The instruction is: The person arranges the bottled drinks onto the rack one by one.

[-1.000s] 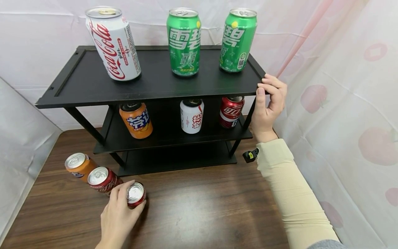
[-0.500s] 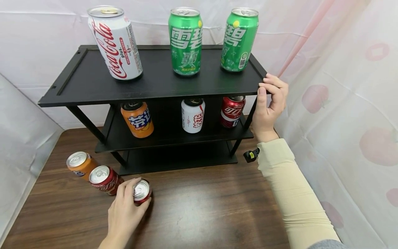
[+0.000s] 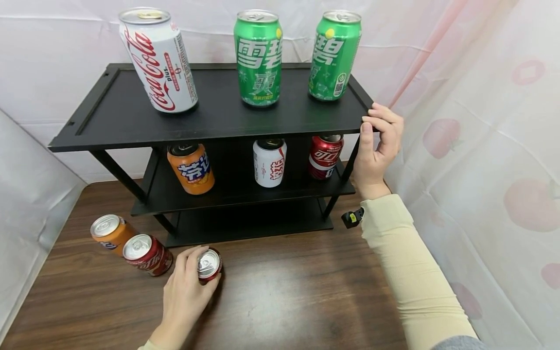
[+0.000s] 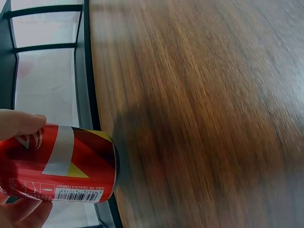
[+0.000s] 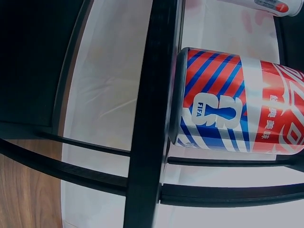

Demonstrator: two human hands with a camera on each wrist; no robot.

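My left hand (image 3: 187, 291) grips a red Coca-Cola can (image 3: 208, 265) near its top, in front of the black shelf's lower left. In the left wrist view the thumb and fingers wrap the same can (image 4: 61, 164), close over the wooden table. My right hand (image 3: 378, 146) holds the right end of the shelf's top board (image 3: 210, 124), thumb at the front edge. In the right wrist view a red, white and blue Coca-Cola can (image 5: 228, 102) stands on the middle board; the right hand is out of that view.
Left of my left hand stand a dark red can (image 3: 148, 255) and an orange can (image 3: 113, 234). On the top board are a white Coca-Cola can (image 3: 162, 68) and two green cans (image 3: 260, 61). An orange Fanta can (image 3: 191, 170), a white can (image 3: 269, 165) and a red can share the middle board.
My left hand has moved a little to the right and away from me with the Coca-Cola can, apart from the dark red can. My right hand has stayed on the shelf.
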